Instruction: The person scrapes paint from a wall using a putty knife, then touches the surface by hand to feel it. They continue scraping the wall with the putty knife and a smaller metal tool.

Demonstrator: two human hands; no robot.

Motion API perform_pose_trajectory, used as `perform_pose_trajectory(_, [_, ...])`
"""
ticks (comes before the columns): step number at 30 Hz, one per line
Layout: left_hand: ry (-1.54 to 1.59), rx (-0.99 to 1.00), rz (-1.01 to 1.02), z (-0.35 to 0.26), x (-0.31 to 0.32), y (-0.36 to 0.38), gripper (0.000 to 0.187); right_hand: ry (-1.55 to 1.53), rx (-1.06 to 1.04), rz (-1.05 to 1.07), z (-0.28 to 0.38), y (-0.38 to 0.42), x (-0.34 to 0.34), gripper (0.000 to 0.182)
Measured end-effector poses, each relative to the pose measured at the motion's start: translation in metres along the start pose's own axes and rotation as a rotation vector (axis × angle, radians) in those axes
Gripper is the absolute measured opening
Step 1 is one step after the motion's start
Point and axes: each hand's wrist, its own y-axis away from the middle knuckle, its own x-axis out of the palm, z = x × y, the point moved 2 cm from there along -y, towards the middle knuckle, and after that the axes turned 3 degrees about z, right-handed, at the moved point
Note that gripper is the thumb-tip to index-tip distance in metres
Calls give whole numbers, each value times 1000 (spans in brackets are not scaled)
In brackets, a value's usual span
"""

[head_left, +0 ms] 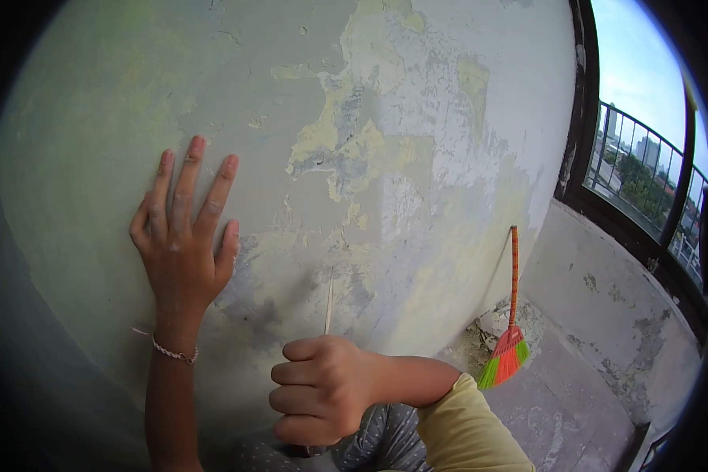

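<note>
My left hand (pixel 182 244) lies flat against the peeling wall (pixel 275 118), its fingers spread, with whitish dust on them and a braided bracelet (pixel 175 353) at the wrist. Lower and to the right, my right hand (pixel 318 391) is a fist around a tool whose thin, pale blade (pixel 330 303) rises from above the fist, seen nearly edge-on. A dark end of the tool shows below the fist. The blade's tip is close to a patch of flaked paint; whether it touches the wall I cannot tell.
A red and green broom (pixel 508 354) with an orange handle leans in the corner at the right, beside rubble (pixel 492 321) on the floor (pixel 551 377). A low wall (pixel 606 291) runs beneath a dark-framed window (pixel 637 212). My legs (pixel 385 436) are at the bottom.
</note>
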Motion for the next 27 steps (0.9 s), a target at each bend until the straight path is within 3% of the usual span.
perform_pose_trajectory(2, [-32, -16, 12, -1, 0, 0, 58, -101, -64, 76, -3, 3, 6, 19])
perform_pose_trajectory(4, [-29, -7, 15, 0, 1, 1, 57, 83, 87, 19, -32, 9, 18, 24])
perform_pose_trajectory(6, [-30, 0, 14, 0, 1, 3, 56, 91, 105, 36, -19, 6, 14, 24])
perform_pose_trajectory(8, [-42, 5, -9, 0, 2, 1, 55, 34, -59, 23, 8, -5, -2, 19])
perform_pose_trajectory(14, [-45, 2, -19, -2, -1, -1, 52, 71, 36, -106, -34, -7, 18, 18])
perform_pose_trajectory(18, [-70, 3, -16, -1, 1, -2, 52, -57, -74, -109, 17, -16, -4, 24])
perform_pose_trajectory(19, [-61, 2, -12, -1, 0, -2, 52, -88, -93, -82, -5, -16, 0, 19])
perform_pose_trajectory(20, [-48, 5, -8, -2, 0, -1, 51, 38, 63, -77, -36, -7, 0, 18])
perform_pose_trajectory(23, [-53, 5, -11, -2, -1, -1, 51, 120, 48, -29, -25, -10, 9, 18])
perform_pose_trajectory(25, [-58, 8, -20, -2, -1, -1, 50, 48, -76, -39, -3, -22, -11, 21])
perform_pose_trajectory(27, [-65, 15, -6, -2, 0, 0, 50, 31, -40, -85, -16, -20, -9, 20])
